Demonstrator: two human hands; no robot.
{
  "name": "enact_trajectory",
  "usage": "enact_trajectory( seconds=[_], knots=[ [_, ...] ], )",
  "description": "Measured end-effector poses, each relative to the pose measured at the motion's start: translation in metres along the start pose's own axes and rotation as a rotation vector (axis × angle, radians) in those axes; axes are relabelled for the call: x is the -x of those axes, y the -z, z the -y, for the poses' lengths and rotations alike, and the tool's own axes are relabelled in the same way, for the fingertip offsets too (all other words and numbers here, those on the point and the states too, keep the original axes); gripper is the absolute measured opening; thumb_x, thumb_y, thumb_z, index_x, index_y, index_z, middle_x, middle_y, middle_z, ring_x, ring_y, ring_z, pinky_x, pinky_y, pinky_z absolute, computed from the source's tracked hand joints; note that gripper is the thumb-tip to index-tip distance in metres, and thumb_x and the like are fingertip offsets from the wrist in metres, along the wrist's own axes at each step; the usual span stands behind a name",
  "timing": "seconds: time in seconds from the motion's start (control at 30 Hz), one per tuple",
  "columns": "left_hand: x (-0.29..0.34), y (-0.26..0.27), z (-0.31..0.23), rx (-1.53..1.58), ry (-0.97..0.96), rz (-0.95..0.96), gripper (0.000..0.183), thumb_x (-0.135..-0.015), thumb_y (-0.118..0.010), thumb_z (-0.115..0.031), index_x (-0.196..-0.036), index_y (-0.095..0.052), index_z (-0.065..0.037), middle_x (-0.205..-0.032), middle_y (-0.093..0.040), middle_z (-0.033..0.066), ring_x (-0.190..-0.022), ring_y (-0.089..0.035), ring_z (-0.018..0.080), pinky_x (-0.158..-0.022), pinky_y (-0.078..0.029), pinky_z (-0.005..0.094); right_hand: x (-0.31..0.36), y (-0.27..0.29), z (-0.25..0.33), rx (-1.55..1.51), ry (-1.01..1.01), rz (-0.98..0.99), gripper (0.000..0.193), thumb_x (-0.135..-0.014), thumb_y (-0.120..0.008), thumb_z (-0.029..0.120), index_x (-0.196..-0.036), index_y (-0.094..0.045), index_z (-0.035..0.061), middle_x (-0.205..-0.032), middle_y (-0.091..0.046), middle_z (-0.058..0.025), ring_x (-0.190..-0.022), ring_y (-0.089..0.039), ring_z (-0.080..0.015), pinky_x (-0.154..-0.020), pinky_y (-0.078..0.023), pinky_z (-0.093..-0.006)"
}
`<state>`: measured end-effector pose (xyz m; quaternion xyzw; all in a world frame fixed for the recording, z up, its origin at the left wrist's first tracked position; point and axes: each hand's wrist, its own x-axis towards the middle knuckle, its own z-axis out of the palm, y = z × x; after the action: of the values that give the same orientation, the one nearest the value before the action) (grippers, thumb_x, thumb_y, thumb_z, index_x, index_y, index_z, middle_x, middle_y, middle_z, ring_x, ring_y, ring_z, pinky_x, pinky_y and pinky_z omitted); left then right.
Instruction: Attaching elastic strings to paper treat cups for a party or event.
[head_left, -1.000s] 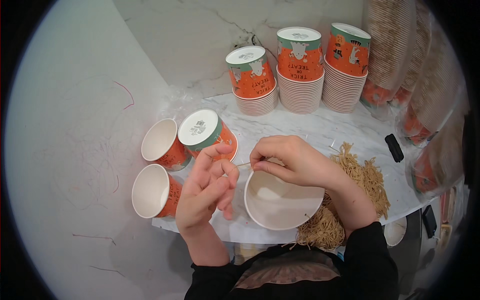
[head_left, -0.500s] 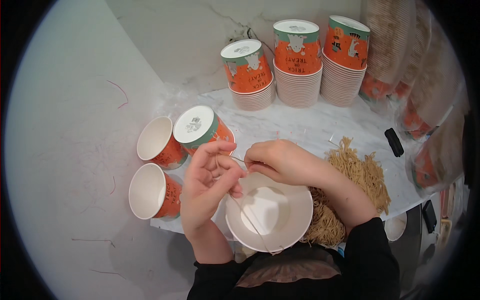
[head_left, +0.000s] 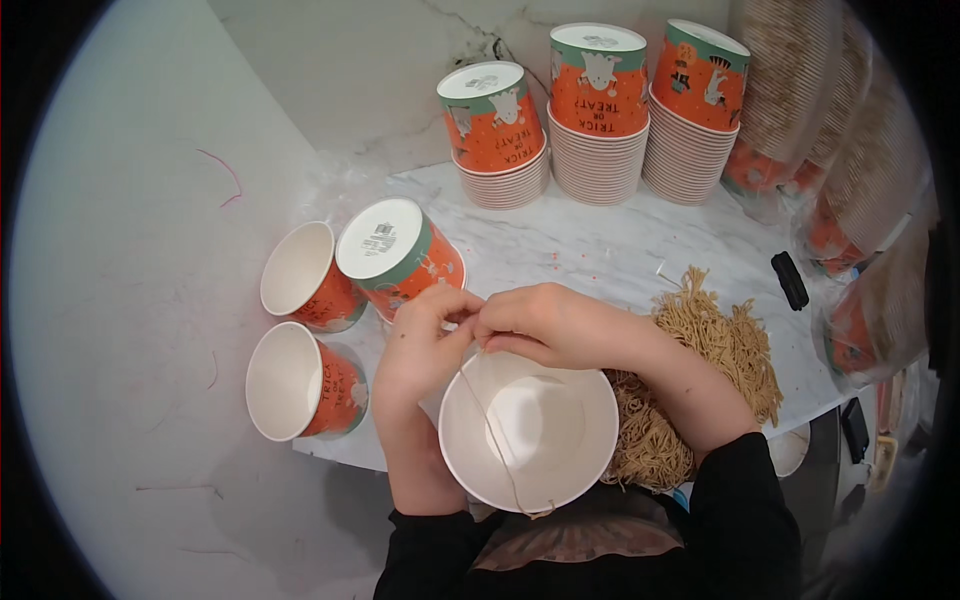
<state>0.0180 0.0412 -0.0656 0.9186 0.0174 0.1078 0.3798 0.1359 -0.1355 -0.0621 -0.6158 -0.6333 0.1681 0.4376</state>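
In front of me stands a paper bucket (head_left: pixel 595 450), mouth up, with a white inside. A thin tan cord (head_left: pixel 487 412) slants across its mouth, from my hands at the far rim to the near rim, where its end meets the edge. My left hand (head_left: pixel 425 345) pinches the cord at the far left of the rim. Pressed against it, my right hand (head_left: pixel 550 325) is closed with its fingertips on the same cord. The fingers hide the exact place where the cord meets the bucket.
Beside my right forearm lie bundles of tan cords (head_left: pixel 735 350). Two orange buckets (head_left: pixel 340 390) lie tipped at the left, near an upside-down one (head_left: pixel 385 240). Stacked buckets (head_left: pixel 598 165) line the back, with bagged stacks (head_left: pixel 850 180) at right. A black object (head_left: pixel 789 281) lies nearby.
My left hand's spread fingers have closed into a pinch and come up against my right hand. The cord still crosses the bucket's mouth. The view has shifted slightly.
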Motion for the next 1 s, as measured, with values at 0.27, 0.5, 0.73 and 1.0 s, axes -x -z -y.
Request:
enact_trajectory(
  seconds=[0.27,0.5,0.73,1.0],
  knots=[
    [0.007,0.004,0.009,0.917,0.260,-0.165,0.012,-0.099,-0.059,-0.009,-0.111,-0.059,-0.003,-0.089,-0.067,0.0020,-0.063,-0.052,0.0023,-0.056,-0.043,0.0204,-0.002,0.001,-0.004,0.114,0.026,-0.094,0.010,-0.091,-0.066,0.013,-0.097,-0.064,0.0055,-0.097,-0.065,-0.0093,-0.090,-0.064,-0.0311,-0.078,-0.052,-0.0405],
    [0.008,-0.003,0.021,0.651,0.172,-0.155,0.024,-0.088,-0.070,-0.007,-0.111,-0.067,0.000,-0.089,-0.067,-0.0010,-0.061,-0.048,0.0004,-0.055,-0.038,0.0191,-0.005,0.006,-0.004,-0.057,0.013,-0.146,0.009,-0.092,-0.064,0.010,-0.098,-0.066,0.0040,-0.090,-0.066,-0.0093,-0.084,-0.064,-0.0239,-0.075,-0.051,-0.0343],
    [0.012,0.002,0.027,0.526,0.221,-0.028,0.020,-0.079,-0.078,-0.007,-0.097,-0.077,-0.001,-0.085,-0.070,0.0006,-0.061,-0.048,0.0010,-0.056,-0.038,0.0212,-0.006,0.004,-0.009,-0.478,-0.284,-0.212,0.012,-0.096,-0.067,0.012,-0.096,-0.068,-0.0004,-0.087,-0.069,-0.0012,-0.079,-0.061,-0.0073,-0.076,-0.050,-0.0253],
    [0.011,0.008,0.029,0.586,0.145,-0.074,0.013,-0.086,-0.075,0.002,-0.098,-0.073,0.003,-0.112,-0.068,0.0087,-0.089,-0.066,0.0102,-0.081,-0.052,0.0248,-0.008,-0.002,-0.001,-0.169,-0.310,-0.326,0.014,-0.091,-0.066,0.010,-0.096,-0.070,-0.0025,-0.080,-0.069,-0.0070,-0.076,-0.063,-0.0115,-0.071,-0.050,-0.0280]
  ],
)
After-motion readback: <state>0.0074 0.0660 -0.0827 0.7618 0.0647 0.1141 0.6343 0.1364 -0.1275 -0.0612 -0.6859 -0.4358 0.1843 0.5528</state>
